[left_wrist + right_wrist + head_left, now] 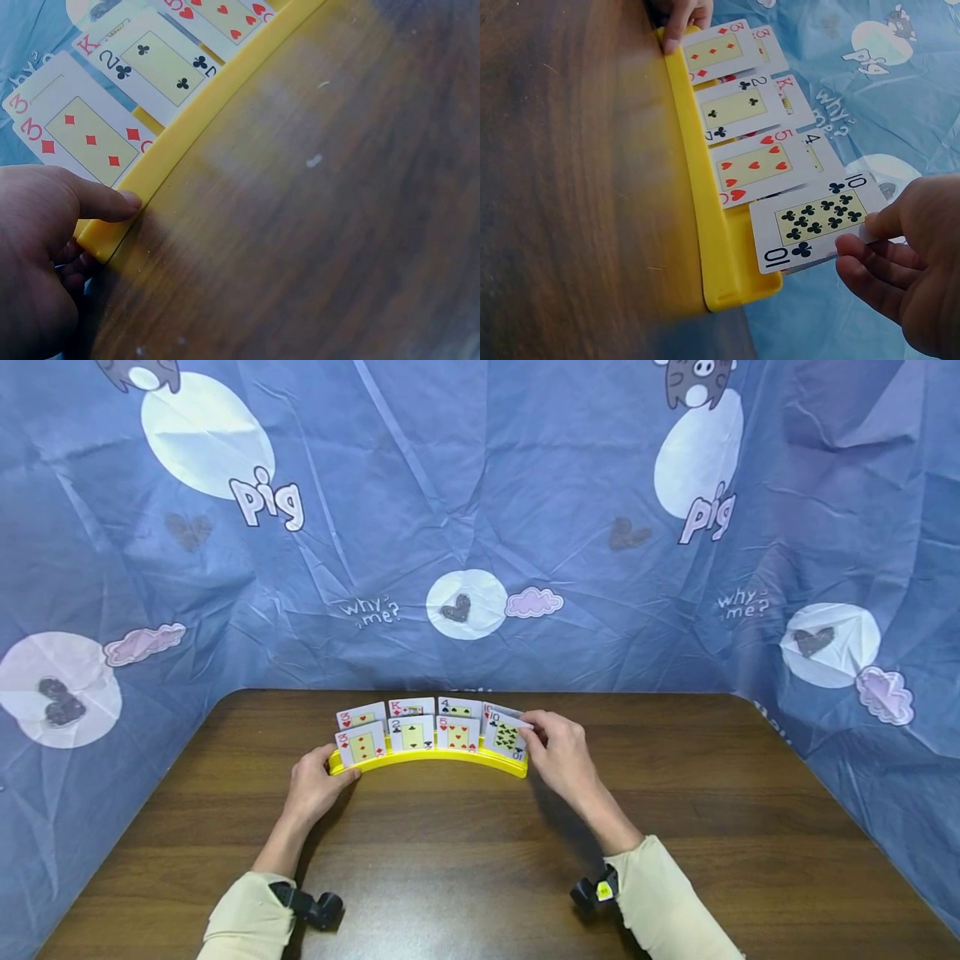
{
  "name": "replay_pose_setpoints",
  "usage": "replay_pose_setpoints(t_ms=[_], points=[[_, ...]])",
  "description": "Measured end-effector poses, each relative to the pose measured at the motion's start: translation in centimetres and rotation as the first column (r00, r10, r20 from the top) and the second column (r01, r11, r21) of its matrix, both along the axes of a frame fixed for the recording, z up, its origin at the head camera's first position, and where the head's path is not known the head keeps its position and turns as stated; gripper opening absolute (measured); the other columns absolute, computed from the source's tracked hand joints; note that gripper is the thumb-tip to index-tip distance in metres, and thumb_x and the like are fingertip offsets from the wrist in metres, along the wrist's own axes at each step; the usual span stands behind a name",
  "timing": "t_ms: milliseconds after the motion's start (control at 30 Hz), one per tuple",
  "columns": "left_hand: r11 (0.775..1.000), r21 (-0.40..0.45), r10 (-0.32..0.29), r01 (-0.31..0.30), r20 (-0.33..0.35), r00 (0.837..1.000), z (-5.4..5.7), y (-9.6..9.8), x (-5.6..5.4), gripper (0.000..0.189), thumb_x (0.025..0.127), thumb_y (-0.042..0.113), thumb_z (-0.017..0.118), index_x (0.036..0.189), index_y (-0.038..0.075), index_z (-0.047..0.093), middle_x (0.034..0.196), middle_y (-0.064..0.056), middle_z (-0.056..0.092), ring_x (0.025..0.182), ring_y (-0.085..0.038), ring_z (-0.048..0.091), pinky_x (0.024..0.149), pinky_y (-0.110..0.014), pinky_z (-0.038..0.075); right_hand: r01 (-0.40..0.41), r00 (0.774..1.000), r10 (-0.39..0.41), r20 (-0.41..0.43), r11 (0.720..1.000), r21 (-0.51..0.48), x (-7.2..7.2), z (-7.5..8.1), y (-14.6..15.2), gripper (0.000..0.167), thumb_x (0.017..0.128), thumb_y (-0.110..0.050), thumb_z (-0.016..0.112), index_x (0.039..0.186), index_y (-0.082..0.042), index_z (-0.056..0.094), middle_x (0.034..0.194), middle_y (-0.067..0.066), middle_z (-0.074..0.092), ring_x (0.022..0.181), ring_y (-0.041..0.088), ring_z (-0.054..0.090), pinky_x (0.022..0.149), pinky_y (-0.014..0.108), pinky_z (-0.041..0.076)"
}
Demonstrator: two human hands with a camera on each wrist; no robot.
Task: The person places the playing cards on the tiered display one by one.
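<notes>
A curved yellow card holder [431, 756] stands on the table with two rows of playing cards in it. My left hand [315, 781] grips its left end, thumb on the front edge in the left wrist view. Between thumb and fingers, my right hand [562, 756] pinches the ten of clubs [817, 221] at the holder's right end. In front stand the three of diamonds [90, 141], two of clubs [154, 64] and five of hearts [754, 166]. Behind them show a red three [360, 716], a king [411, 707], a black four [459, 708] and a mostly hidden red ten [487, 708].
A brown wooden table [450, 860] extends around the holder. Blue printed cloth [480, 468] hangs behind the table and along both sides. Each wrist wears a small black camera, such as the left one [322, 910].
</notes>
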State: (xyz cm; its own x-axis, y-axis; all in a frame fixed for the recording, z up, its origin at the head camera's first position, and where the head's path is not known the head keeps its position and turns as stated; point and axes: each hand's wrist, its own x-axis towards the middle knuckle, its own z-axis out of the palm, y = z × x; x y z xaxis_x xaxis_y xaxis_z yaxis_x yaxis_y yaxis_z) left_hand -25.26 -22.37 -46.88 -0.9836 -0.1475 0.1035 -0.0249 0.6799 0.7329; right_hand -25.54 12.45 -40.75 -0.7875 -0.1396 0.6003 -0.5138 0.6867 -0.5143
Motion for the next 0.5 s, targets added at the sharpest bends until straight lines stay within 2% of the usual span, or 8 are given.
replay_pose_setpoints(t_ms=[133,500], points=[[1.000,0.002,-0.002,0.002,0.000,1.000,0.01,0.05,-0.02,0.044,0.085,0.012,0.072,0.124,-0.007,0.062,0.118,-0.027,0.064,0.100,-0.033,0.055,0.082,-0.036,0.039,0.010,1.000,-0.010,-0.003,1.000,0.015,0.01,-0.29,-0.19,0.011,0.089,-0.003,0.070,0.099,-0.001,0.074,0.090,0.013,0.075,0.074,0.017,0.066,0.065,0.031,0.055],[1.000,0.007,0.007,-0.007,-0.014,1.000,-0.04,-0.06,0.02,0.042,0.084,0.011,0.073,0.121,-0.007,0.064,0.112,-0.025,0.066,0.096,-0.031,0.055,0.079,-0.034,0.037,0.027,1.000,-0.027,0.008,0.999,0.044,-0.16,-1.00,-0.38,0.011,0.089,-0.004,0.071,0.099,-0.002,0.075,0.092,0.013,0.075,0.076,0.017,0.067,0.066,0.029,0.054]])
